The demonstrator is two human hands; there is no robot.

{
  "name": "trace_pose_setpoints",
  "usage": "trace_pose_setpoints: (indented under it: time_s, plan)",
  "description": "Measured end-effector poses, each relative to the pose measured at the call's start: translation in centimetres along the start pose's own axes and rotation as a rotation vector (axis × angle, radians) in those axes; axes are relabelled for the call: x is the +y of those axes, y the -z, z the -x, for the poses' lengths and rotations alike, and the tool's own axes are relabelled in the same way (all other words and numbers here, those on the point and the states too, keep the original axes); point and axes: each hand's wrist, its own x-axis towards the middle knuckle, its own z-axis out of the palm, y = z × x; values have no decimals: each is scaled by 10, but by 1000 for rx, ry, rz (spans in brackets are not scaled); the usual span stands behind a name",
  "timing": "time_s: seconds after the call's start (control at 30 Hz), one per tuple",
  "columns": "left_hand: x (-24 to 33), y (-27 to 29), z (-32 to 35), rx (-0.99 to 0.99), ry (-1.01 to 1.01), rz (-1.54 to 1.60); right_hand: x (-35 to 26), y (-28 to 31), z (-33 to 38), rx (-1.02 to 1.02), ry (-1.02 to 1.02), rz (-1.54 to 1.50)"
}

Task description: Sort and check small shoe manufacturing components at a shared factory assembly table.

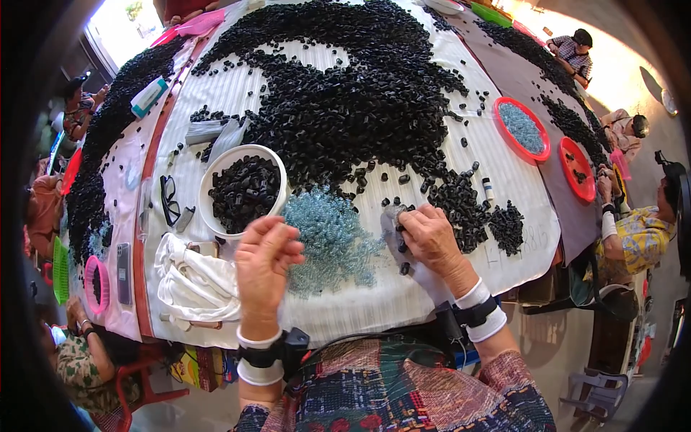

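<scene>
My left hand point(268, 255) hovers between the white bucket point(204, 189) and a heap of small clear-blue pieces point(327, 230). Its fingers are curled in, thumb tip close to the forefinger; whatever they hold, if anything, is too small to make out. To the right of that heap, my right hand point(433, 237) is closed on a greyish see-through plastic bag point(391, 218). Small black pieces show at the bag beside my fingertips. Black cap-like pieces point(248, 187) fill the bucket. A loose black piece point(404, 268) lies just below my right hand.
A large mound of black pieces point(345, 115) covers the table's middle. At left lie eyeglasses point(170, 201), a white cloth point(194, 277) and folded plastic bags point(229, 137). A small bottle point(488, 189) and a red tray point(543, 155) are at right. Other people sit around both sides.
</scene>
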Motion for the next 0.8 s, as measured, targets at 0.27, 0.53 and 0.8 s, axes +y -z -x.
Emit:
trace_pose_setpoints:
  time_s: [0.27,0.53,0.8]
  plan:
    - [-49,-40,28,-202,325,21,-50,26,3,157,-199,-743]
    - [-68,-43,33,-282,366,216,-69,27,10,305,132,-319]
    - [-64,-32,37,-191,376,42,-70,23,15,345,105,-317]
